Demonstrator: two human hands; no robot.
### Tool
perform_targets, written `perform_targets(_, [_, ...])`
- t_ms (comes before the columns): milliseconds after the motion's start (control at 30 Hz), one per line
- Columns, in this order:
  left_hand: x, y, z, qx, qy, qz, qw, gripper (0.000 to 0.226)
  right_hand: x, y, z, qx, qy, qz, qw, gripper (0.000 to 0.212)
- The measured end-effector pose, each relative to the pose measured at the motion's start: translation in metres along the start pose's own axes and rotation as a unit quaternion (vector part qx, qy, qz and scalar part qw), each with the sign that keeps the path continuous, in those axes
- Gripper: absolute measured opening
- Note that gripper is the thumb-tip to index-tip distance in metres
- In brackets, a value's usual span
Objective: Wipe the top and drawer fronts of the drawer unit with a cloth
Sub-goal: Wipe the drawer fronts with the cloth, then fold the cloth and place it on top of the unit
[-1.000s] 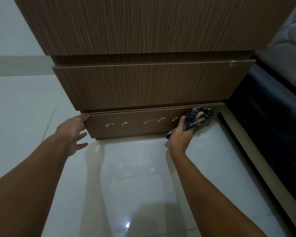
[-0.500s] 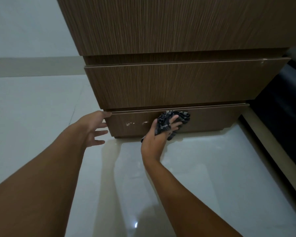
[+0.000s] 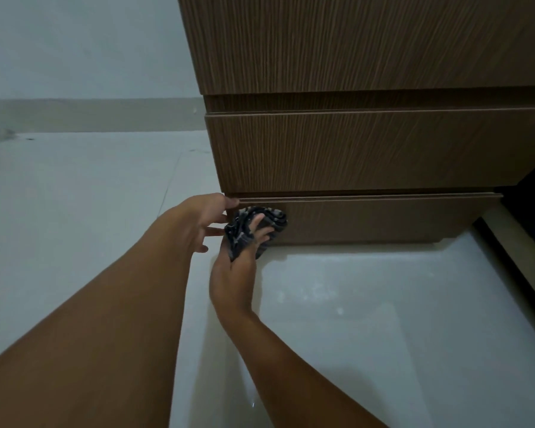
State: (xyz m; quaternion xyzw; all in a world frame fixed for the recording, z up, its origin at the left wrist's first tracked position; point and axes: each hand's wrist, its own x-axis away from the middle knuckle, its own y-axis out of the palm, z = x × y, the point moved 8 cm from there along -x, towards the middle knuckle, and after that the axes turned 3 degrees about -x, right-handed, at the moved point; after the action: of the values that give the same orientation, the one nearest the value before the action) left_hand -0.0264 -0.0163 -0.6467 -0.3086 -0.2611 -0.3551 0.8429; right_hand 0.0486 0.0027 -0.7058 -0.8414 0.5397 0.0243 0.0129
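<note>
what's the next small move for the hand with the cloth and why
Probably sweep the cloth rightward along the bottom drawer front. The right hand grips it at the front's left end, close beside the left hand touching that corner, so little room remains leftward, and the rest of the front stretches right.

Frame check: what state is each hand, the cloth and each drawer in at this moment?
right hand: grips the cloth, pressing it on the bottom drawer front.
left hand: fingers relaxed, touching that front's left edge, holds nothing.
cloth: bunched, at the front's left end.
bottom drawer front: looks shut, not certain.
middle drawer front: looks shut, untouched.
</note>
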Motion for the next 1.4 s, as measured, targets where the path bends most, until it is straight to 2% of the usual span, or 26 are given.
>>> perform_targets(200, [0.004,-0.001,0.008,-0.019,0.026,0.011,0.999,0.039,0.01,-0.001,0.0,0.045,-0.014,-0.133,0.99,0.079])
perform_targets(267, [0.004,-0.001,0.009,-0.025,0.03,0.007,0.999,0.041,0.015,-0.002,0.012,0.06,0.025,-0.195,0.979,0.07])
perform_targets(333, [0.005,-0.001,0.01,-0.031,0.036,0.005,0.999,0.041,0.02,-0.009,0.023,0.066,0.069,-0.224,0.97,0.049])
perform_targets(400, [0.006,-0.002,0.011,-0.029,0.041,0.009,0.999,0.042,0.027,-0.023,0.03,0.048,0.109,-0.181,0.976,0.032])
perform_targets(467, [0.006,-0.004,0.012,-0.028,0.046,0.013,0.998,0.043,0.036,-0.037,0.032,-0.008,0.174,-0.1,0.98,0.022])
perform_targets(567, [0.005,-0.004,0.013,-0.03,0.051,0.015,0.998,0.041,0.046,-0.043,0.04,-0.123,0.296,-0.002,0.947,0.012])
perform_targets(600, [0.003,-0.004,0.013,-0.034,0.056,0.017,0.998,0.041,0.046,-0.041,0.042,-0.158,0.337,0.023,0.928,0.011])
perform_targets(700, [-0.001,-0.005,0.014,-0.05,0.072,0.025,0.996,0.042,0.037,-0.029,0.034,-0.225,0.4,0.057,0.887,0.036])
perform_targets(900, [-0.005,-0.017,0.004,-0.079,0.046,0.013,0.996,0.049,0.011,-0.004,0.009,-0.278,0.379,0.012,0.883,0.037])
perform_targets(1100, [0.0,-0.054,-0.013,-0.003,0.013,0.08,0.997,0.049,0.011,0.006,-0.01,-0.263,0.35,-0.068,0.896,0.033])
perform_targets(1200, [0.009,-0.067,-0.019,-0.006,0.01,0.091,0.996,0.048,0.01,0.005,-0.02,-0.25,0.337,-0.109,0.901,0.04])
perform_targets(1267, [0.017,-0.067,-0.022,-0.01,0.015,0.065,0.998,0.043,0.008,-0.001,-0.03,-0.238,0.325,-0.133,0.906,0.043])
perform_targets(1400, [0.04,-0.052,-0.022,0.018,0.027,-0.044,0.999,0.045,0.0,-0.024,-0.059,-0.239,0.295,-0.157,0.912,0.032])
